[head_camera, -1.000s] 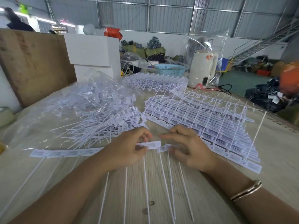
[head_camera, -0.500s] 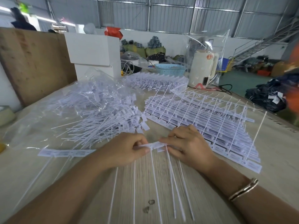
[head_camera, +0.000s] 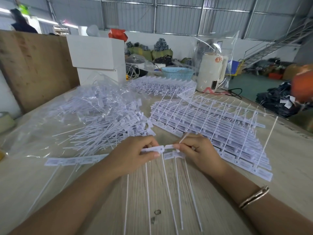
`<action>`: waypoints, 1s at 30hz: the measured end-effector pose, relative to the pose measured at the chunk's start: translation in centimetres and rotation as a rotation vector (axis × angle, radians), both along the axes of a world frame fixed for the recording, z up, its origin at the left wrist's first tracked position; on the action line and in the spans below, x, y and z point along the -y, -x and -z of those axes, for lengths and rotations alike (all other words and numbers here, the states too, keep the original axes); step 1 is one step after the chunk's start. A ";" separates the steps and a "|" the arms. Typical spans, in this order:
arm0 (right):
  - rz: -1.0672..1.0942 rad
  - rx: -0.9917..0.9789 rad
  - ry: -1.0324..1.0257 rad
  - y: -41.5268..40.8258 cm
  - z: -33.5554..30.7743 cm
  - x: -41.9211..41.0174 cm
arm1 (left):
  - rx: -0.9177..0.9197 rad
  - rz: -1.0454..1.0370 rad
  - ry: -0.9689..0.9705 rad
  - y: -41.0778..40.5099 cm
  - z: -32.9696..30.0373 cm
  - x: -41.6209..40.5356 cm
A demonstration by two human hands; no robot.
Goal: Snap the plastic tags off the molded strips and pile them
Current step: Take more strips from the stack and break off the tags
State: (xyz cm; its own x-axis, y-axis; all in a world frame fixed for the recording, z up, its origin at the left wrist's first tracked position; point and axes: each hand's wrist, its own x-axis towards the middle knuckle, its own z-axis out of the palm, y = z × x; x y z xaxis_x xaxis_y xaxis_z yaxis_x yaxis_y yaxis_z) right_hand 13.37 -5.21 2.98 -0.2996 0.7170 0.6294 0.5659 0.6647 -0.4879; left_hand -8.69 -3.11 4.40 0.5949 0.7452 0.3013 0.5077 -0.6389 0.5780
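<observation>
Two hands meet at the near centre of the wooden table (head_camera: 279, 150), the left hand (head_camera: 130, 156) pinching the white molded strip (head_camera: 76, 161), the right hand (head_camera: 201, 153) pinching one tag (head_camera: 169, 147) at its end. The strip runs left to right, its thin tails pointing toward the viewer. Loose tags (head_camera: 105, 126) lie piled far left; stacked strips (head_camera: 211, 126) sit right.
</observation>
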 end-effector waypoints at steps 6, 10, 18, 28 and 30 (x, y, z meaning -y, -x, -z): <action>0.012 -0.186 0.174 -0.3 -0.2 0.3 | 0.067 0.053 0.036 -0.3 -0.2 0.1; 0.058 -0.521 0.271 -1.0 -0.5 0.5 | 0.014 0.074 0.046 0.4 -0.1 0.0; 0.046 0.040 0.100 -1.7 -0.1 0.2 | -0.052 -0.102 -0.126 1.2 0.0 -0.5; -0.023 0.156 -0.073 -1.2 0.1 0.2 | -0.049 -0.079 -0.013 0.2 0.4 0.3; 0.008 0.268 -0.156 -0.4 0.1 0.6 | -0.038 -0.030 -0.008 -0.2 0.2 0.8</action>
State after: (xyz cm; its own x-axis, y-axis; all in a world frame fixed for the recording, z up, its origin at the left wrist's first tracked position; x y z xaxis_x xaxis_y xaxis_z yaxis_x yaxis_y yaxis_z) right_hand 13.81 -5.82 2.92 -0.4650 0.6207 0.6312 0.6658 0.7151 -0.2127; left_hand -8.49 -3.91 4.17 0.5837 0.7605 0.2845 0.5482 -0.6276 0.5529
